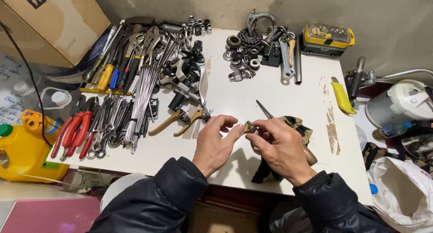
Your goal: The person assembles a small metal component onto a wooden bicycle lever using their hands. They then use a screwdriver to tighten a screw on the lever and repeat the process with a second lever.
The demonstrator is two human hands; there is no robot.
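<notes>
Both hands meet over the white table's (270,93) front edge: left hand (216,145) and right hand (282,147) pinch a small metal part (249,127) between fingertips, maybe a nut, hard to tell. Under the right hand lies a dark rag (295,125), thin screwdriver (265,110) poking out. Pliers (74,131) and spokes (144,93) sit off left.

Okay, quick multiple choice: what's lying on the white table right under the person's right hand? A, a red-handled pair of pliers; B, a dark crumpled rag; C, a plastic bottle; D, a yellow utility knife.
B: a dark crumpled rag lies beneath the right hand on the white table; the yellow utility knife sits apart, toward the table's right edge.
</notes>
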